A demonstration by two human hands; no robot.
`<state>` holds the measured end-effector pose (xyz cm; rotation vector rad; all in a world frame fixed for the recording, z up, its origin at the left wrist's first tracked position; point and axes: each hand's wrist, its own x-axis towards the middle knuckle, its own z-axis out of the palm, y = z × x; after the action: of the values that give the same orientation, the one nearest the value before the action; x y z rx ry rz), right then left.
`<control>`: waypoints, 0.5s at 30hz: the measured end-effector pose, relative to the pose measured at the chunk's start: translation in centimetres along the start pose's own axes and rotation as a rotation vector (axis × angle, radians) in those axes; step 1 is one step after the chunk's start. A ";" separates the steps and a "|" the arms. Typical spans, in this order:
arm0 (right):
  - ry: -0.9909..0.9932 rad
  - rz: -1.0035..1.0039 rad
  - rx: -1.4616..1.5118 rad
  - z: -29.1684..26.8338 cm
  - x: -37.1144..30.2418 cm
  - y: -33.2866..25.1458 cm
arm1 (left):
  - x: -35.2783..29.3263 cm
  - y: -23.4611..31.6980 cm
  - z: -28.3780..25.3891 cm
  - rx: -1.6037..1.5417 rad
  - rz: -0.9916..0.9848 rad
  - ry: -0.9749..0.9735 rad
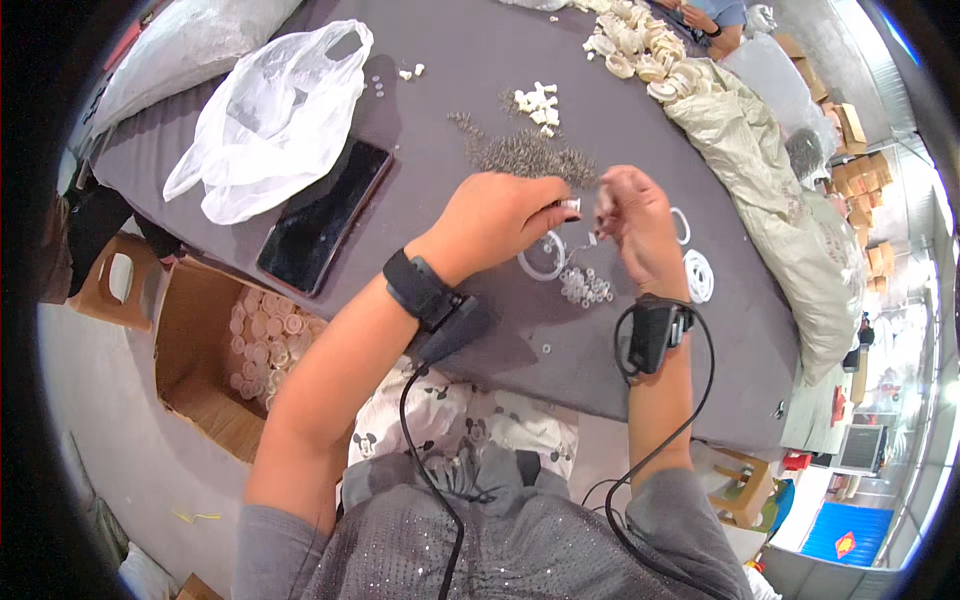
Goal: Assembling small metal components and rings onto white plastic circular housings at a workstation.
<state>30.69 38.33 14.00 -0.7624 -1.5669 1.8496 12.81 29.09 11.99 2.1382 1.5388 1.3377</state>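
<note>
My left hand [500, 220] is closed in a pinch on a small white plastic part [569, 204] that sticks out past the fingertips. Close by on its right, my right hand [638, 222] has its fingers curled together; whatever it may hold is too small to make out. Just beyond both hands lies a heap of tiny dark metal pieces [525, 156], with a cluster of white plastic parts [540, 104] behind it. Below the hands are a white ring [541, 260] and a small pile of translucent washers [585, 287]. More white rings [699, 276] lie right of my right wrist.
A black phone [325, 217] and a white plastic bag [280, 120] lie on the grey tabletop's left side. Below stands a cardboard box [205, 345] holding round pale caps. A woven sack [765, 185] lines the right edge, near cream plastic parts [640, 40]. Another person's hand [697, 17] shows far right.
</note>
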 end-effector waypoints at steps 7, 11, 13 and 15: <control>0.323 -0.165 -0.795 -9.0 9.8 -4.9 | 0.1 0.2 -1.2 0.071 -0.002 0.009; 0.434 -0.246 -1.115 -16.3 19.0 -4.1 | 0.3 0.7 -1.6 0.080 0.033 -0.033; 0.504 -0.194 -1.196 -15.8 22.6 -3.8 | 0.0 0.5 -1.8 0.077 0.037 -0.039; 0.472 -0.220 -1.245 -15.0 26.3 -3.0 | -0.3 0.6 -2.1 0.044 0.028 -0.026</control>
<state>24.69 68.17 13.56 -1.3135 -2.2294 0.2998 11.62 27.85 13.35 2.2014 1.5482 1.2918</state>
